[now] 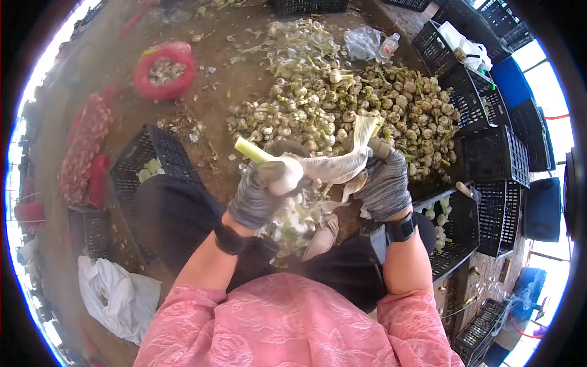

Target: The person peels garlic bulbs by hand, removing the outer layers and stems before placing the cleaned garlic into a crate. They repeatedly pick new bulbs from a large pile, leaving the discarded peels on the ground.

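My left hand (258, 192), in a grey striped glove, is closed around a white garlic bulb (285, 177) with a cut green stem pointing up and left. My right hand (384, 183), gloved alike, grips a strip of pale peeled husk (339, 166) that stretches across to the bulb. The husk's frayed upper end stands up beside my right fingers. Beyond both hands lies a large heap of unpeeled garlic bulbs (403, 101). Loose skins (293, 226) lie below, between my legs.
Black crates holding white bulbs stand at left (165, 147) and right (465, 229). More crates (495, 153) line the right side. A red net bag (164, 70), filled red nets (85, 147), a plastic bottle (388, 48) and a white bag (119, 300) lie around.
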Available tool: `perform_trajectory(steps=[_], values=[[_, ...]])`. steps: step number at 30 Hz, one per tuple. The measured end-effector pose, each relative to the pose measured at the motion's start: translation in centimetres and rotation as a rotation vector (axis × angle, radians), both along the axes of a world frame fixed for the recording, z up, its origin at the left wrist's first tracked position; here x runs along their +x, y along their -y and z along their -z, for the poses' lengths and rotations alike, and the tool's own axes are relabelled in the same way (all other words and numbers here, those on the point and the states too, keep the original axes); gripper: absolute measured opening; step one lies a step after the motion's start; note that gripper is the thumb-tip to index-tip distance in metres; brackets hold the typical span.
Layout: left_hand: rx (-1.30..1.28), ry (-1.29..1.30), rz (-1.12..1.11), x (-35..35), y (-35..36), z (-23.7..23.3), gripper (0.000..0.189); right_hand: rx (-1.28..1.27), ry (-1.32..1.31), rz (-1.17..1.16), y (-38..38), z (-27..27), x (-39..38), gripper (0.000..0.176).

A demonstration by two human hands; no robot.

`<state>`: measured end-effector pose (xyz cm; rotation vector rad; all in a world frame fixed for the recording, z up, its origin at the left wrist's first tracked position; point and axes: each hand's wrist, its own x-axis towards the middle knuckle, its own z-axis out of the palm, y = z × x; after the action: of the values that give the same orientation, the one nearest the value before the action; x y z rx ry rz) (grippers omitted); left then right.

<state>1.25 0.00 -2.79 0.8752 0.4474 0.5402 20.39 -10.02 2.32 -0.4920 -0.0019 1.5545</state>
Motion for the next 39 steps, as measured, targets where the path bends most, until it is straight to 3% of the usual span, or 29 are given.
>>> perform_trajectory(steps=[1,2,4,6,8,10,12,13,14,16,17,18,20,21,27,30,32,33,34,36,38,39], values=[[-0.312,0.178,-0.003,-0.2,0.2,-0.8,0.039,-0.032,0.151,0.052,-0.1,-0.5,-0.2,0.039],[-0.312,0.177,-0.004,-0.3,0.2,-1.1,0.039,-0.031,0.15,0.051,-0.2,-1.1,-0.6,0.039],[-0.228,0.137,0.001,-0.3,-0.1,-2.3,0.044,-0.002,0.597,0.075,-0.6,-2.2,-1.7,0.042],[-0.172,0.183,0.021,0.5,-0.1,-2.9,0.05,0.044,0.531,0.012,-0.5,-1.8,-2.4,0.044],[0.009,0.107,-0.024,0.7,-0.4,-2.2,0.057,0.019,1.135,-0.208,-0.6,-2.1,-3.2,0.04],[0.049,-0.044,0.052,0.1,-0.7,-2.1,0.058,-0.018,1.13,-0.223,-0.4,-1.1,-3.2,0.034],[0.584,-0.19,-0.181,0.6,-0.2,-2.6,0.055,0.093,1.521,-0.137,-0.4,-0.8,-3.2,0.028],[0.541,-0.192,-0.132,0.4,-0.4,-2.0,0.051,0.087,1.154,-0.093,-0.4,-0.2,-3.5,0.026],[0.54,-0.194,-0.133,0.5,-0.5,-2.2,0.051,0.087,1.153,-0.094,-0.3,-0.5,-3.2,0.026],[-0.342,0.112,-0.133,0.9,-0.5,-2.7,0.045,-0.152,0.872,-0.234,-0.3,-1.7,-2.2,0.024],[0.032,-0.077,-0.221,1.2,-0.4,-1.4,0.046,-0.118,0.755,-0.182,-0.4,-1.0,-2.2,0.023],[0.031,-0.077,-0.221,1.2,-0.4,-1.8,0.046,-0.118,0.755,-0.182,-0.5,-0.7,-2.1,0.023],[-0.282,0.19,-0.103,1.1,-0.5,-2.7,0.042,-0.091,1.011,-0.197,-0.7,-0.4,-1.8,0.026],[-0.282,0.189,-0.103,1.2,-0.5,-2.7,0.042,-0.039,1.06,-0.178,-0.8,-1.0,-2.1,0.028],[0.234,-0.054,-0.159,1.0,-0.7,-1.4,0.044,-0.011,1.037,-0.034,-0.9,0.2,-3.7,0.029],[0.154,-0.14,-0.206,1.1,-0.3,-1.8,0.044,0.057,1.096,0.008,-0.8,0.6,-4.0,0.026],[0.193,-0.15,-0.184,1.2,-1.0,-1.0,0.041,0.107,0.919,0.109,-0.8,0.9,-4.1,0.022],[0.111,-0.126,-0.171,1.2,-1.0,-1.1,0.038,0.06,0.705,0.164,-0.8,-0.3,-4.2,0.02],[0.028,-0.101,-0.156,1.3,-1.0,-1.2,0.036,0.059,0.703,0.164,-0.8,-0.4,-3.9,0.02],[0.076,-0.022,-0.137,1.0,-1.2,-0.2,0.034,-0.033,0.45,0.162,-1.0,-0.6,-2.5,0.021],[-0.613,0.409,-0.137,0.6,-1.5,-1.0,0.023,-0.072,0.491,0.138,-0.8,0.1,-2.2,0.022],[-0.771,0.429,-0.143,0.7,-1.8,-1.8,0.027,-0.066,0.819,0.152,-0.9,0.9,-2.3,0.021]])
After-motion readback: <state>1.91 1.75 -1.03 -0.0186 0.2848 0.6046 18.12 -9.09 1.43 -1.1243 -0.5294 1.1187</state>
